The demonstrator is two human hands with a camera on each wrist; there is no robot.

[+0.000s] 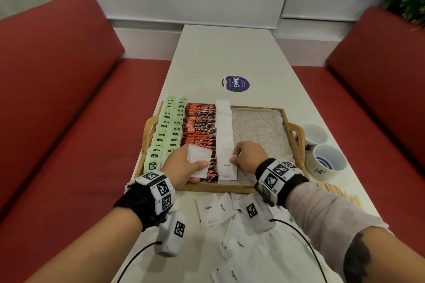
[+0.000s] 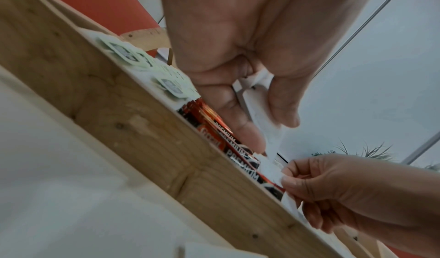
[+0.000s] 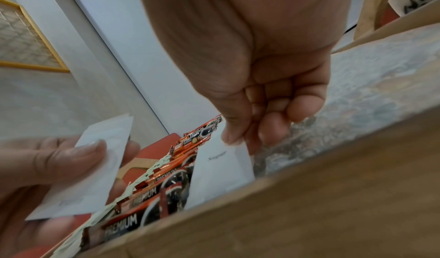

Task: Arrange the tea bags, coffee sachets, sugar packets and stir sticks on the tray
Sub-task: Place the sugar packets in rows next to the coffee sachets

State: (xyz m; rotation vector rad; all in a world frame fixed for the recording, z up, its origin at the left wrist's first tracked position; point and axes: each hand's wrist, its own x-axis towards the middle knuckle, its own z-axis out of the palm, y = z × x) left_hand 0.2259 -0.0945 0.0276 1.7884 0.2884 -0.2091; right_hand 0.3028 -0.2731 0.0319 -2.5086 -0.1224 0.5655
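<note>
1. While the left hand (image 1: pixel 184 163) hovers over the red-and-black coffee sachets (image 1: pixel 200 126), its fingers (image 1: pixel 202 164) pinch a small stack of white paper sugar packets (image 1: pixel 199 159).
2. Right hand (image 1: pixel 249 155) pinches the nearest packet (image 1: pixel 226 167) of the white sugar row in the wooden tray (image 1: pixel 296 145).
3. Green tea bags (image 1: pixel 165 131) line the tray's left side; more sugar packets (image 1: pixel 211 210) are loose on the white desk (image 1: pixel 230 53).

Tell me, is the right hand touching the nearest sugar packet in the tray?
Touching. In the right wrist view the right hand pinches the upper right corner of the sugar packet between thumb and fingertips.
</note>
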